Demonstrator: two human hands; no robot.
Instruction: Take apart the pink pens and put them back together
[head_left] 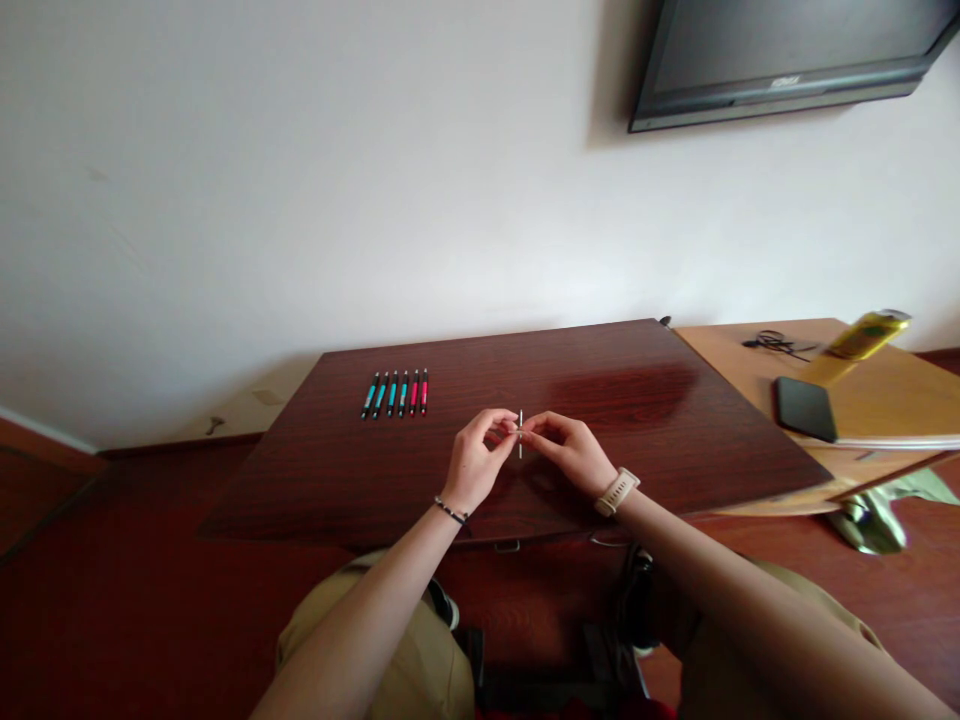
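Both hands (525,450) raised, fingers (504,428) pinching pen (520,432)

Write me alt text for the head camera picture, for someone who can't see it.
Both hands, left hand and right hand, pinch a thin pale upright stick between their fingers above a dark reddish wooden table. Six pens in a row, four teal and two pink, lie to the left; a black phone rests on a lighter desk to the right.

Six pens (395,394) lie in a row, four blue and two pink; one thin rod (520,432) sits between two hands, left hand (472,463) and right hand (571,450); one phone (805,408); one yellow bottle (870,334); one screen (787,55); two tables, dark table (637,420) and light table (885,400).
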